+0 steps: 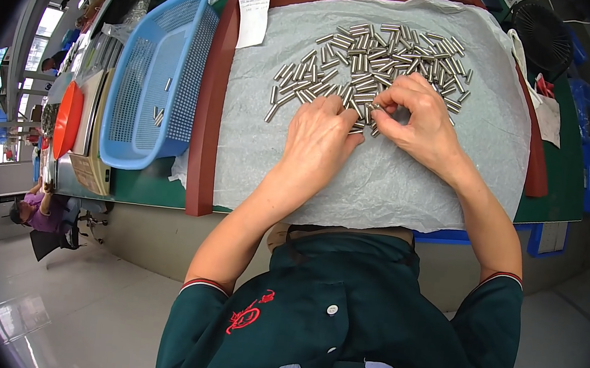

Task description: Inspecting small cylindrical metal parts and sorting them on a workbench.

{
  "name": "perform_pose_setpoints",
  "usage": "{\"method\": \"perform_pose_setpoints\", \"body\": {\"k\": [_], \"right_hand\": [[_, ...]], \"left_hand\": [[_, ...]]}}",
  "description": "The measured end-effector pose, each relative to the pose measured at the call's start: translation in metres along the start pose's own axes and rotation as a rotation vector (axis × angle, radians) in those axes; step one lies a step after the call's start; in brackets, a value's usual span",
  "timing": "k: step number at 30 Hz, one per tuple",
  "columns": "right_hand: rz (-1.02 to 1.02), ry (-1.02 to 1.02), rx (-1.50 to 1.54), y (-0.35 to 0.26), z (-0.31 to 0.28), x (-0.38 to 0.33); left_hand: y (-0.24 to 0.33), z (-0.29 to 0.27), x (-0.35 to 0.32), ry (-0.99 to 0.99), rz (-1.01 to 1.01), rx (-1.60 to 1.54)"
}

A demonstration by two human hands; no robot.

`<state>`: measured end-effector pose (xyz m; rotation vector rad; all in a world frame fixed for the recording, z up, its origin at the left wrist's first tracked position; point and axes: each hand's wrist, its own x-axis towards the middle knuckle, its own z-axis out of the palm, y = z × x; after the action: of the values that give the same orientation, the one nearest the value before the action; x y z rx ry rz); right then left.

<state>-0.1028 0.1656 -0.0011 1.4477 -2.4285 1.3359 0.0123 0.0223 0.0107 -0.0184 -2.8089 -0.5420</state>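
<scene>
A loose heap of short, shiny metal pins point(365, 61) lies on a pale, wrinkled sheet point(261, 159). My left hand point(317, 140) rests at the near left side of the heap, knuckles up and fingers curled down together; what lies under its fingertips is hidden. Just across from it, my right hand point(420, 122) has thumb and forefinger brought together in a pinch at the heap's near edge, on what looks like a small metal pin. Several pins lie between the two hands, close to the left thumb.
Red-brown rails point(208, 124) border the sheet on the green table. At left stands a blue mesh basket point(149, 82) with a few pins inside. A paper slip point(252, 20) lies by the rail. An orange-red bowl point(68, 120) is farther left, a black fan point(540, 37) far right. Another person point(48, 210) sits in the left background.
</scene>
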Motion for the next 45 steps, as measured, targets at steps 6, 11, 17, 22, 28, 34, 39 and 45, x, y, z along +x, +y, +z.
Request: {"method": "perform_pose_setpoints", "body": {"k": [6, 11, 17, 22, 28, 34, 39, 45], "right_hand": [[0.011, 0.004, 0.001, 0.000, -0.001, -0.001], [0.006, 0.000, -0.008, 0.000, 0.000, 0.000], [-0.009, 0.010, -0.006, 0.000, -0.002, -0.001], [-0.012, 0.007, -0.002, 0.002, 0.001, -0.001], [-0.033, 0.013, -0.010, 0.000, -0.001, -0.004], [-0.029, 0.031, -0.010, -0.004, -0.005, -0.006], [-0.192, 0.033, 0.161, -0.064, -0.009, -0.027], [-0.090, -0.245, 0.640, -0.110, 0.067, -0.090]], "left_hand": [[-0.001, -0.002, -0.001, -0.024, 0.162, 0.130], [-0.003, -0.002, 0.000, -0.070, 0.231, 0.235], [-0.004, -0.003, 0.000, -0.066, 0.293, 0.252], [-0.008, 0.001, 0.002, -0.051, 0.320, 0.252], [0.002, 0.004, 0.002, -0.093, 0.314, 0.336], [0.008, 0.002, -0.004, -0.017, 0.218, 0.310], [0.012, -0.039, -0.072, 0.152, 0.078, -0.164], [-0.010, -0.026, -0.178, 0.193, -0.338, -0.586]]}}
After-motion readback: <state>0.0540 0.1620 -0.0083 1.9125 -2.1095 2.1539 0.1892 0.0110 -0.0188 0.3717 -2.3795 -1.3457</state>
